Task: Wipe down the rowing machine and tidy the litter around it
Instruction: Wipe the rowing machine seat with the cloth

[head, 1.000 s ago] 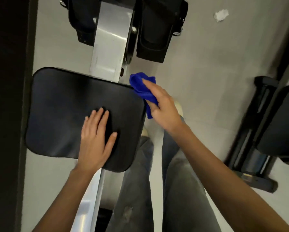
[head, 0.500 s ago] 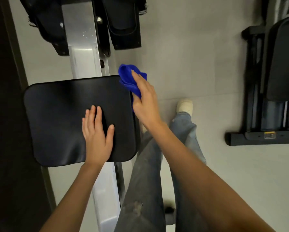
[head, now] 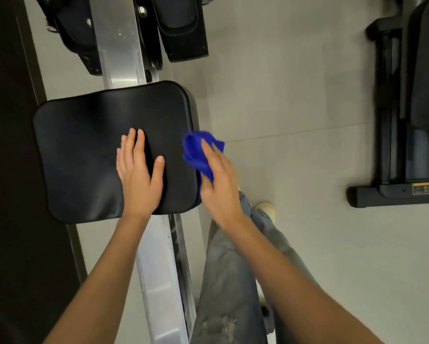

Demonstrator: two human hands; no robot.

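On seat (head: 84,150), left hand (head: 139,180) flat (fingers (head: 140,142) straight); right hand (head: 218,184) around blue cloth (head: 198,152).

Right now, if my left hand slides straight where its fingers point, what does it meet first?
Your left hand would cross seat pad first, then probably the metal rail beyond its far edge; height there is unclear.

The seat (head: 96,150) sits on the rail (head: 159,281), which runs under it from 12 o'clock, where the footrests (head: 181,28) flank it, down to 6 o'clock. The left hand (head: 137,180) lies flat on the seat's right half, and at the seat's 3 o'clock edge the right hand (head: 218,184) holds the cloth (head: 198,152). The person's legs (head: 233,269) stand on the floor (head: 283,83) at the seat's 5 o'clock, and a second machine (head: 394,120) lies well apart at 3 o'clock.
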